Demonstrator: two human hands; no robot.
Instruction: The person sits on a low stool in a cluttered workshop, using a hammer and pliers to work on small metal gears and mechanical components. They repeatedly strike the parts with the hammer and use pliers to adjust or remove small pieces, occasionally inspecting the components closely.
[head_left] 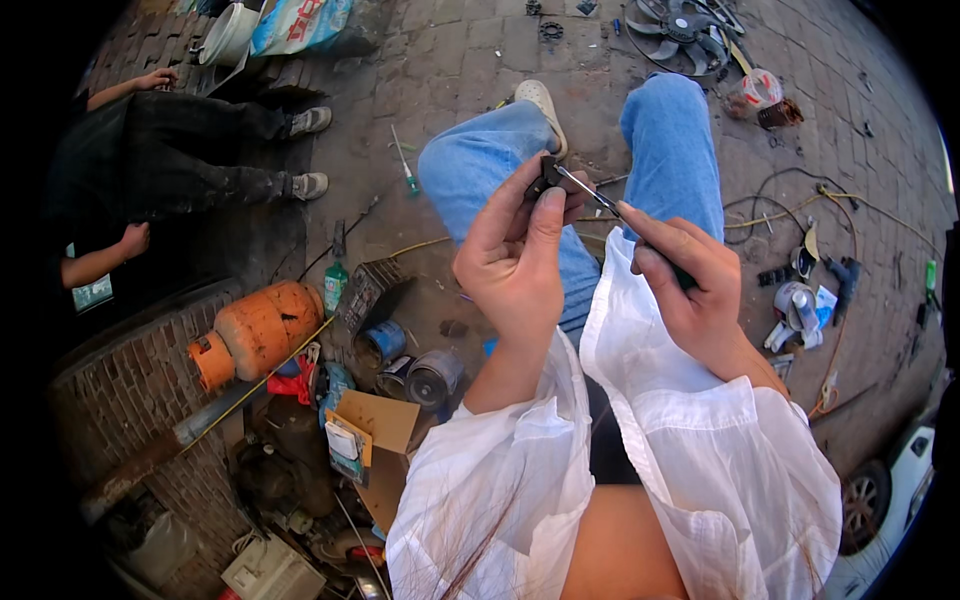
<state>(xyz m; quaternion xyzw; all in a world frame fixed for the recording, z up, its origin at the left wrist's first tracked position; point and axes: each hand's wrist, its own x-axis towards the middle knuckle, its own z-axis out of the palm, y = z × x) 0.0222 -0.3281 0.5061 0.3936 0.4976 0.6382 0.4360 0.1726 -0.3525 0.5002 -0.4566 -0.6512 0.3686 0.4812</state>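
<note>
My left hand (515,260) is raised over my knees, pinching a small black part (545,178) between thumb and fingertips. The exact kind of that part is too small to make out. In my right hand (700,290) is a screwdriver (592,192), its thin metal shaft slanting up and left. The shaft's tip meets the black part or lies right beside it; I cannot tell which. My fingers hide most of the dark handle.
On the left stand an orange gas cylinder (262,333), an open cardboard box (392,420) and several cans (433,378). A person in dark trousers (200,190) is nearby. A black fan (683,28) lies far off; cords (880,205) and a drill (846,280) lie right.
</note>
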